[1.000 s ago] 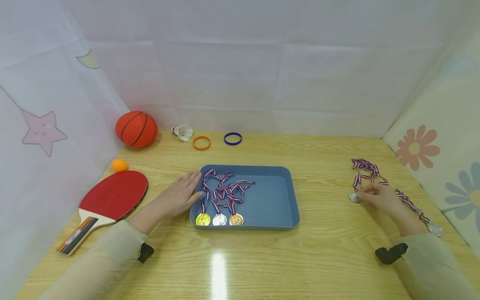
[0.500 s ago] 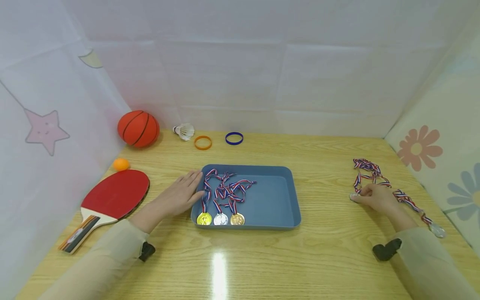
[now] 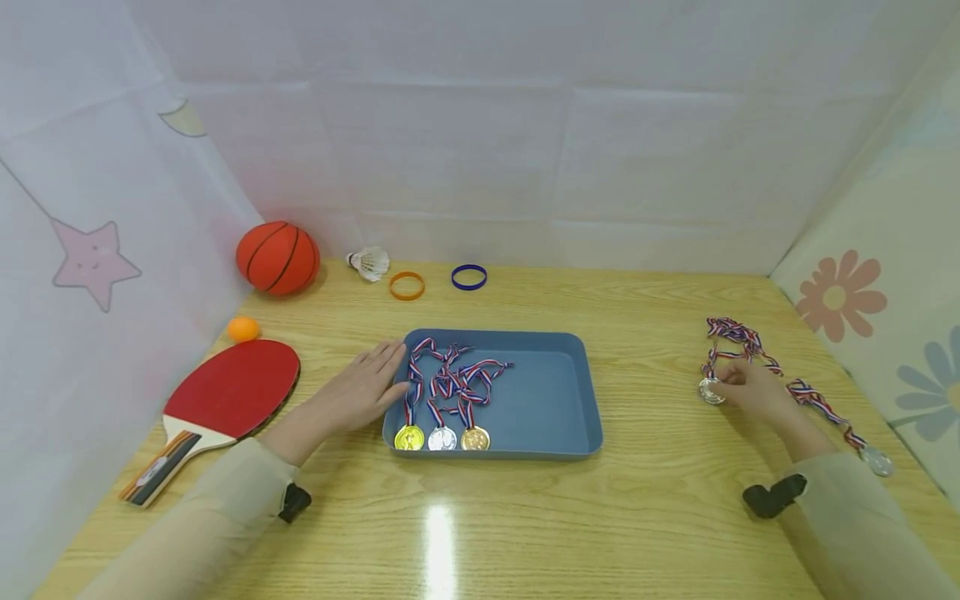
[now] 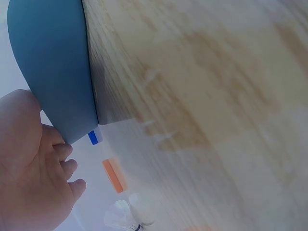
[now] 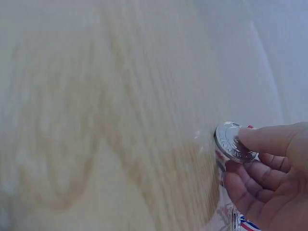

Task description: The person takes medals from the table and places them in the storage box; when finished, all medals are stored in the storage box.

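Note:
In the head view, my left hand point(image 3: 363, 392) rests with straight fingers along the left rim of a blue tray point(image 3: 540, 400). The left wrist view shows the fingers against the tray's outer wall point(image 4: 55, 62). Inside lie a gold medal point(image 3: 409, 438), a silver medal point(image 3: 442, 439) and a bronze medal point(image 3: 476, 439) in a row, ribbons spread behind them. On the right, my right hand point(image 3: 757, 396) pinches a silver medal point(image 5: 232, 143) between thumb and fingers, its face showing. Its striped ribbon trails back on the table. Another silver medal point(image 3: 876, 461) lies beyond the right wrist.
Left of the tray lie a red table tennis bat point(image 3: 232, 387) and an orange ball point(image 3: 243, 329). A small basketball point(image 3: 278, 258), a shuttlecock point(image 3: 369, 263), an orange wristband point(image 3: 407, 287) and a blue wristband point(image 3: 468, 277) sit at the back. Cloth walls stand behind and beside the table.
My right hand has taken hold of the silver medal and tipped it so its face shows. The left hand stays at the tray rim.

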Tool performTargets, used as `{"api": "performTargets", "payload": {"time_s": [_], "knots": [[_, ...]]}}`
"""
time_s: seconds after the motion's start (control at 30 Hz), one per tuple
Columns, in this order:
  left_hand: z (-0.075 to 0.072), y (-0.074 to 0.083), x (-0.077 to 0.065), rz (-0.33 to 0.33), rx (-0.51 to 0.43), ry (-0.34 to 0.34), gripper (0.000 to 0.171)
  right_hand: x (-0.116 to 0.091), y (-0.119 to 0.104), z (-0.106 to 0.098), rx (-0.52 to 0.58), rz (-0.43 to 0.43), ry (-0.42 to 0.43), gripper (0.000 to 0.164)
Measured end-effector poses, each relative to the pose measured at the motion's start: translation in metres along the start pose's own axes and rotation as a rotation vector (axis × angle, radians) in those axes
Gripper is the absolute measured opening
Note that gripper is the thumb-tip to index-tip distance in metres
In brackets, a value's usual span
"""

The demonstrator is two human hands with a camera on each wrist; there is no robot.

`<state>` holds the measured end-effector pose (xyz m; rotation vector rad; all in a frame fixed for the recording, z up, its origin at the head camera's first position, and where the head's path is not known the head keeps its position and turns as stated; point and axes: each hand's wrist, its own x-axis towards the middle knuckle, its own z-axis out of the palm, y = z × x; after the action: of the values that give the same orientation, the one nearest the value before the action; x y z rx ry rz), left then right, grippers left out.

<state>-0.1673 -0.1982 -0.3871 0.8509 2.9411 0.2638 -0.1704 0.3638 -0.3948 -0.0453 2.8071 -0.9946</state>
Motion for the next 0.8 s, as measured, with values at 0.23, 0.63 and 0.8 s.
{"api": "performTargets", "payload": {"time_s": [0.23, 0.63, 0.8], "knots": [[0.0, 0.001, 0.0, -0.004, -0.007, -0.005, 0.062, 0.0, 0.0, -0.006, 0.344, -0.057, 0.025, 0.039], [0.002, -0.001, 0.001, -0.003, -0.005, -0.001, 0.063, 0.009, -0.005, -0.039, 0.782, -0.171, 0.144, 0.034], [0.002, -0.001, 0.0, 0.0, 0.002, 0.004, 0.062, 0.01, -0.025, -0.057, 0.824, -0.163, 0.217, 0.028]]}}
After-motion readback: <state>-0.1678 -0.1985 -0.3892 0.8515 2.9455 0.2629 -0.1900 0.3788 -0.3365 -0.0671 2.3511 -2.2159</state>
